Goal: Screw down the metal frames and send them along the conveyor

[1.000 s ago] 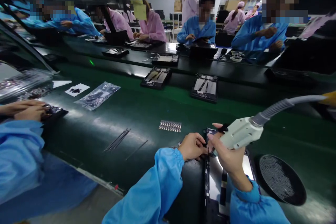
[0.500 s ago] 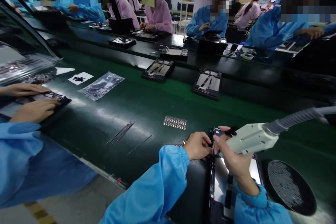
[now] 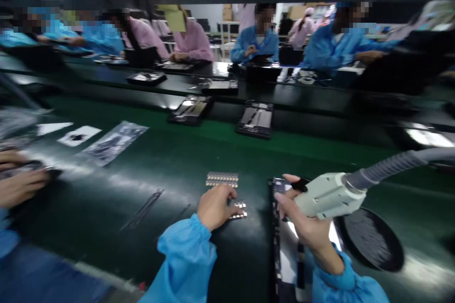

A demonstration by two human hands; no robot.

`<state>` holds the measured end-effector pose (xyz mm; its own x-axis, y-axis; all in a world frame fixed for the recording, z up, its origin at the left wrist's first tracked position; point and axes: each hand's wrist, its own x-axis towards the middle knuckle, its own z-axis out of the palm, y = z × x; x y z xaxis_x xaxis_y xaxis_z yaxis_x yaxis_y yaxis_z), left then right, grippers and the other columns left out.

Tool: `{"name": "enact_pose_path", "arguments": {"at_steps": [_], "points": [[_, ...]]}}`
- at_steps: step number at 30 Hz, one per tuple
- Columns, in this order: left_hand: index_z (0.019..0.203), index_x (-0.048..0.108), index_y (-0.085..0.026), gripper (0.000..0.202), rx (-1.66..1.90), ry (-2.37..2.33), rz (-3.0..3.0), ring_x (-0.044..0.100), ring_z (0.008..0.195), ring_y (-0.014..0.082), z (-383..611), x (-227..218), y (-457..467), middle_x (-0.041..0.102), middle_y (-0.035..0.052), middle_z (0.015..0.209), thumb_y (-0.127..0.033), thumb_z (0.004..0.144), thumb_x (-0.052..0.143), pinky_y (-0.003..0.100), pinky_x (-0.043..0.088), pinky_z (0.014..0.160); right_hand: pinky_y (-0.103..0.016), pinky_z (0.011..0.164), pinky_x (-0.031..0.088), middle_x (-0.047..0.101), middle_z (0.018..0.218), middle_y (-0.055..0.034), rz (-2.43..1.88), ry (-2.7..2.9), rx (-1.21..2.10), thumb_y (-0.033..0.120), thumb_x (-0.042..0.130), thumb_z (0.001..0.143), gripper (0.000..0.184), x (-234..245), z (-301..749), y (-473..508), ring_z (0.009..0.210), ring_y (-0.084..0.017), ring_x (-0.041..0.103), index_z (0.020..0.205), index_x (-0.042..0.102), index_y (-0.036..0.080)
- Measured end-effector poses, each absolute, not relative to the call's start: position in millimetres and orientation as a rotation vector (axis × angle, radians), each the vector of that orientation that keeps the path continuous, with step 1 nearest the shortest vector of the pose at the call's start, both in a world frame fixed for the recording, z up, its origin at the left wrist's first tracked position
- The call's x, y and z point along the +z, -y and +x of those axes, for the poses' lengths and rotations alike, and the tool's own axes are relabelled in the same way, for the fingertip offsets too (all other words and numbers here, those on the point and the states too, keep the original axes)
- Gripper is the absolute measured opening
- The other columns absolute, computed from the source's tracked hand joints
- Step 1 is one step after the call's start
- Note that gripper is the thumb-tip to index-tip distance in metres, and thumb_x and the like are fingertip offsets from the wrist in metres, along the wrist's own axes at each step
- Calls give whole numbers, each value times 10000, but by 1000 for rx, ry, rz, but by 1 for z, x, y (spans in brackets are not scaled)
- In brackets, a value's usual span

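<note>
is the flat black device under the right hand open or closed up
Open: the flat black rectangular device below the right hand shows a shiny silver panel and a dark strip exposed inside its frame.

Free strip of bench between left hand and black-framed device, pale corded tool in the way above

Pale-green tool, black-framed device, small-parts strip.
Tool aslant at four o'clock of view, tip hidden; device flat at five, silvery inside; strip flat near six, partly covered.
</note>
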<state>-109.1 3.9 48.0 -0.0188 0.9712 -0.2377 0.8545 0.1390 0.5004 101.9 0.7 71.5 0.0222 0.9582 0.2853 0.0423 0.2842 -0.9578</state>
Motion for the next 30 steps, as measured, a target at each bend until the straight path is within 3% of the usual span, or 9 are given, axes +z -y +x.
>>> {"name": "enact_pose_path", "arguments": {"at_steps": [3,6,11,17,20,23,30], "points": [[834,670,-216,274,238,-1860,1834,629,791,193,-107,46,-5,685,0,817,-386,645,773,252,402,654,-265,502,477,560,564,84,-984,1284,955,283,750,755,463,87,128,5,471,-111,530,1162,538,222],[771,655,-202,259,309,-1775,1747,585,614,172,-109,42,-10,612,-29,616,-431,665,709,244,380,557,-271,492,477,576,528,78,-1072,1217,766,250,753,755,347,94,176,14,433,-114,536,1045,567,208],[760,694,-168,337,526,-1619,1558,594,606,173,-107,38,-11,680,13,670,-459,593,712,248,441,548,-300,456,471,569,455,65,-1128,971,540,187,777,716,262,71,259,12,375,-141,530,866,562,183],[638,691,-218,265,413,-1851,1863,566,500,170,-98,35,-2,600,-20,501,-464,706,618,253,391,490,-299,447,462,552,435,70,-1084,839,456,185,789,678,265,45,286,-18,353,-130,501,848,587,162],[633,669,-238,318,639,-1796,2202,641,570,182,-93,33,11,678,-4,630,-464,811,532,267,456,527,-295,448,461,562,439,66,-1123,845,448,189,779,682,290,43,283,-27,359,-134,511,916,611,147],[694,664,-235,311,984,-1596,2505,698,701,176,-84,31,22,729,12,787,-401,893,491,264,528,673,-283,453,452,561,436,69,-1156,868,476,193,756,704,290,44,280,-30,370,-130,517,950,610,144],[814,684,-227,227,1090,-1494,2584,718,706,161,-60,30,24,747,-1,796,-313,924,506,233,554,688,-285,464,452,561,436,69,-1202,877,498,208,737,706,257,42,277,-31,372,-125,511,906,586,154]]}}
